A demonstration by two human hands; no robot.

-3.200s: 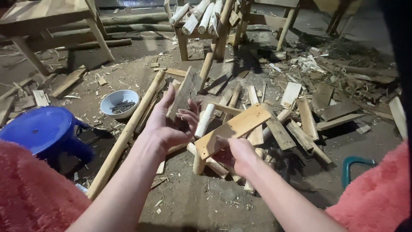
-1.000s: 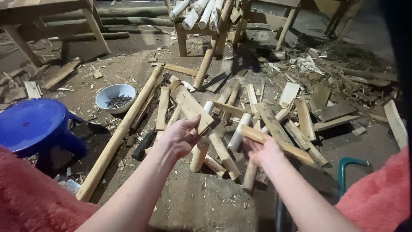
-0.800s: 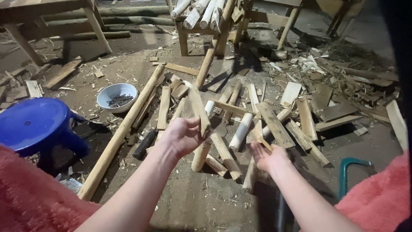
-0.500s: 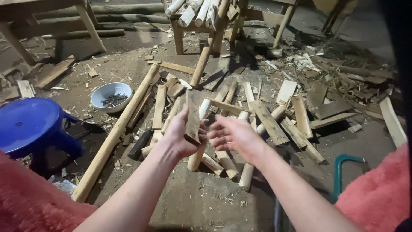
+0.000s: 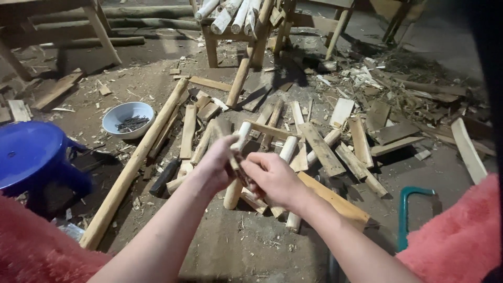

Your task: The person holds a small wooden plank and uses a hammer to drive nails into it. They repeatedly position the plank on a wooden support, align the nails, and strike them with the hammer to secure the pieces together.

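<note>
My fingers (image 5: pixel 246 170) were curled from both sides around a short wood piece (image 5: pixel 237 163), thin and dark along its edge, held up just in front of me over the dirt floor (image 5: pixel 236 246). The left hand (image 5: pixel 217 165) gripped it from the far side and the right hand (image 5: pixel 272 178) pinched its lower end; both were clenched on it, touching each other.

I judged the hold narrow: with so little wood showing between the hands, a twist could have let it slip down into the loose offcuts (image 5: pixel 314 152) right below, and the rough edge could have driven splinters into bare skin.

Close on the right lay a teal saw frame (image 5: pixel 414 209), and on the left a blue plastic stool (image 5: pixel 31 157). A long pole (image 5: pixel 136 162) ran diagonally past a white bowl (image 5: pixel 128 118) holding dark bits I couldn't identify. Farthest off stood a wooden stand (image 5: pixel 236 31) stacked with peeled round sticks (image 5: pixel 230 10).
</note>
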